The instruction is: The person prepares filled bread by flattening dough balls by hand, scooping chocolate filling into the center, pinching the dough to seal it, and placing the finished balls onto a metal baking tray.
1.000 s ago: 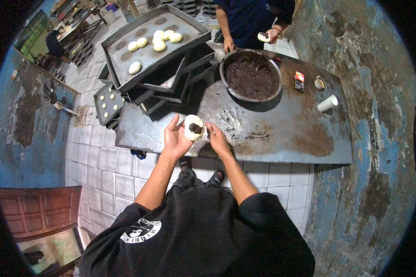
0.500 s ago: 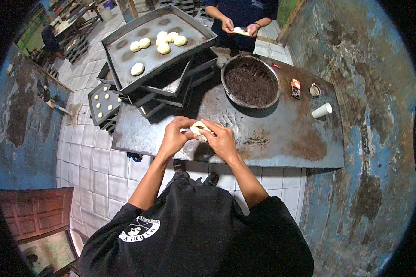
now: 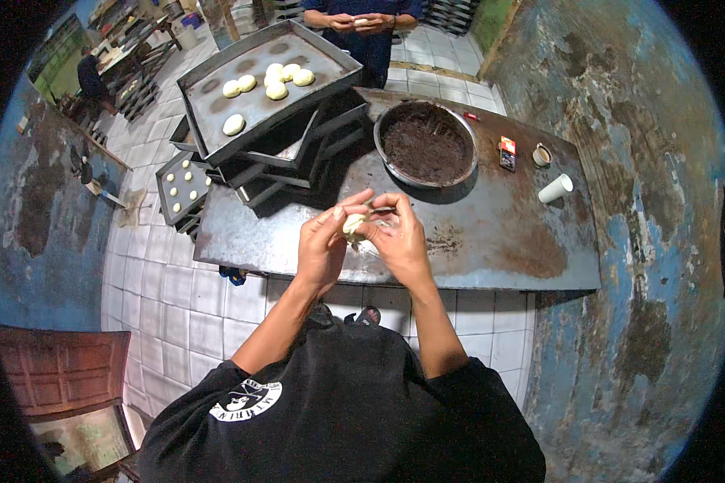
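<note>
Remotely, I had my left hand's (image 3: 322, 246) fingers curled about the dough (image 3: 351, 226), my right hand's (image 3: 403, 241) pinching it, over the desk (image 3: 503, 253). I judged it half-gathered, unfinished; rounded balls (image 3: 276, 91) already sat in the tray (image 3: 250, 110).

the dough piece (image 3: 354, 229) is pale cream, small and soft-looking, with an uneven, folded outline. it is held raised between the left grip (image 3: 321, 243) and right grip (image 3: 401, 245), whose fingers partly cover it, hiding its full shape. it lies left of the bowl (image 3: 417, 183) and nearer the person.
</note>
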The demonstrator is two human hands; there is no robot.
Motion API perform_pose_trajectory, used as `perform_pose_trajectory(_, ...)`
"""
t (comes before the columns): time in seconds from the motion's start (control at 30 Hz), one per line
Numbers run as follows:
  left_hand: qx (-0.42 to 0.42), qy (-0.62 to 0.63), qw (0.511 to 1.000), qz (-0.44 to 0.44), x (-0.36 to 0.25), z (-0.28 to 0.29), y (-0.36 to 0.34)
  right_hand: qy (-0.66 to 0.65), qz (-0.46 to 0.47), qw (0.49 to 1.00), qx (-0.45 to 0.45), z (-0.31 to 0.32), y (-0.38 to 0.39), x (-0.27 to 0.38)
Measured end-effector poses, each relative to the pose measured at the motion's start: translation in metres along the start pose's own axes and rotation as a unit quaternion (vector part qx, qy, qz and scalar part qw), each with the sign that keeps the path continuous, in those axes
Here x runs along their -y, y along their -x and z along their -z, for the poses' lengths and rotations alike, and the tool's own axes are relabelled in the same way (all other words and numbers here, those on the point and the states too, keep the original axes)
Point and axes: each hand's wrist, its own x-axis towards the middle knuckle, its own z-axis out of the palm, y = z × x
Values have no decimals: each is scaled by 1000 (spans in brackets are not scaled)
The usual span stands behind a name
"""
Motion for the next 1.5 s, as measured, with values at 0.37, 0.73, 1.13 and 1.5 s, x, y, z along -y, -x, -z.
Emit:
perform_pose_trajectory(0.37,-174,29,983,44,20,-21,13,112,78,991,-1,14,42,21)
perform_pose_trajectory(0.73,3,54,998,41,24,-40,19,21,50,996,-72,40,29,1)
perform_pose_trajectory(1.13,-112,62,991,29,25,-26,18,158,146,972,-96,10,26,14)
perform_pose_trajectory(1.5,-220,1,975,-20,14,15,-12,126,80,987,-65,-44,9,11)
